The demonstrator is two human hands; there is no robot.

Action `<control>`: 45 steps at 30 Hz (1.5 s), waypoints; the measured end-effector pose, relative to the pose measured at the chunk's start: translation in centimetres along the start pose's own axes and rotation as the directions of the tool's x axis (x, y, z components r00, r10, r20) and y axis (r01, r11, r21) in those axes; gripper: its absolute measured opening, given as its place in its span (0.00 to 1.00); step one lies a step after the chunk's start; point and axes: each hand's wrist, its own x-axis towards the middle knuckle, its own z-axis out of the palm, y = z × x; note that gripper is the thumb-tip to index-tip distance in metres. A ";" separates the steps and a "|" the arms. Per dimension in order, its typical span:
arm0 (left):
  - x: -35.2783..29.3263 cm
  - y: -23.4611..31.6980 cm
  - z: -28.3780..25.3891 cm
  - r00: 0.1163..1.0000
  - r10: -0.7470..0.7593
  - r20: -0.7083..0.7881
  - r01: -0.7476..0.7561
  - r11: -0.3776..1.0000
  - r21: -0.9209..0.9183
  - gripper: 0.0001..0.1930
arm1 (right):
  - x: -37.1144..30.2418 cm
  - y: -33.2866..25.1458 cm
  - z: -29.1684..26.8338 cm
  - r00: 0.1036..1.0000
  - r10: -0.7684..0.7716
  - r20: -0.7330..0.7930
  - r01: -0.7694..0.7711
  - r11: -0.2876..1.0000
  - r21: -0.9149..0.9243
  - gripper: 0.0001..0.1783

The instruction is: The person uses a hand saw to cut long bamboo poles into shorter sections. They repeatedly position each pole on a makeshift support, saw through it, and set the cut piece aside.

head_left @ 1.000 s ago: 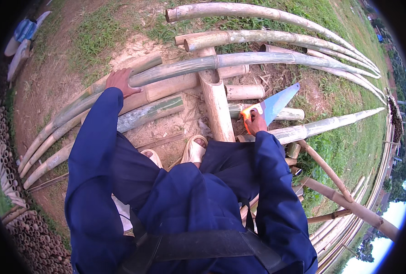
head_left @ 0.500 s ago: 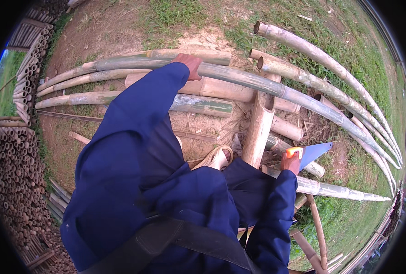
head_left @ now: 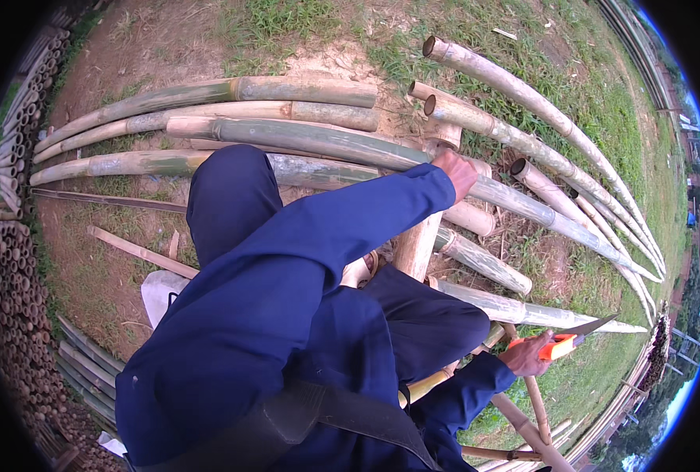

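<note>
My left hand [head_left: 456, 175] is closed over the upper side of a long greenish-grey bamboo pole [head_left: 318, 140]. This pole slants from the left middle down to the far right, passing over a short, thick upright-lying bamboo piece [head_left: 418, 245] near my hand. Out to the lower right, my right hand [head_left: 528, 355] is closed round the orange handle of a handsaw [head_left: 561, 347]. Its dark blade points up and right, seen nearly edge-on, apart from the pole. My left forearm reaches across my body, and my raised knee hides part of the poles beneath.
More bamboo poles [head_left: 307, 90] lie at the left, their cut ends near the middle. Several others [head_left: 523, 75] fan out at the right. Stacked bamboo [head_left: 8, 315] lines the left edge. A split strip [head_left: 141, 250] and a whitish bag [head_left: 156, 295] lie beside me.
My left hand has moved right along the long pole. My right hand with the handsaw has swung down and outward, and the blade has turned nearly edge-on. The view has shifted too.
</note>
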 end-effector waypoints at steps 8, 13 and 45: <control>0.9 1.7 -4.2 0.965 0.255 -0.065 -0.263 0.927 -0.267 0.37 | -3.0 -5.3 -2.7 0.981 -0.188 0.046 0.181 0.975 0.133 0.10; -8.4 -20.1 -14.2 0.996 -0.014 -0.086 0.009 0.998 -0.062 0.35 | -6.1 -5.9 -2.7 0.964 -0.179 0.195 0.133 0.965 0.227 0.08; -20.4 -44.0 -4.3 0.434 -0.872 0.226 0.777 0.235 -0.584 0.21 | -14.8 -10.2 -0.2 0.803 -0.237 0.547 0.019 0.928 0.373 0.06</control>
